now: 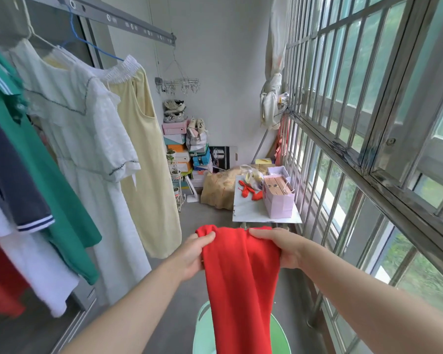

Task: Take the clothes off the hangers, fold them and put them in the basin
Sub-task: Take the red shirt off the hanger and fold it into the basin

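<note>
**Ana:** Head camera looks down a narrow balcony; both hands are out in front, the left hand [193,254] and the right hand [283,249] each closed on the top edge of a red garment [241,284], which hangs straight down from them at six o'clock; so how far along would you say it is?

**Ben:** Early to middle, I'd judge; the red piece is off any hanger and looks partly doubled over, a soft, matte knit with smooth drape and a few long creases; it is not yet in the basin [202,333], whose pale green plastic rim shows right below it, at six o'clock; whether anything already lies inside I cannot tell, since the cloth covers it.

**Ana:** And what remains on the rail?

**Ben:** Plenty, from nine to eleven o'clock; a green polo shirt [49,175] with a striped collar, a white dress [87,139] of textured, lacy cotton with dark stitched trim, a pale yellow sleeveless dress [149,175], thin and limp, on a blue wire hanger [87,43]; nearer nine o'clock a navy sleeve [18,185] with white banding, blurred; all hang from the grey metal drying rail [118,21] at twelve o'clock.
</note>
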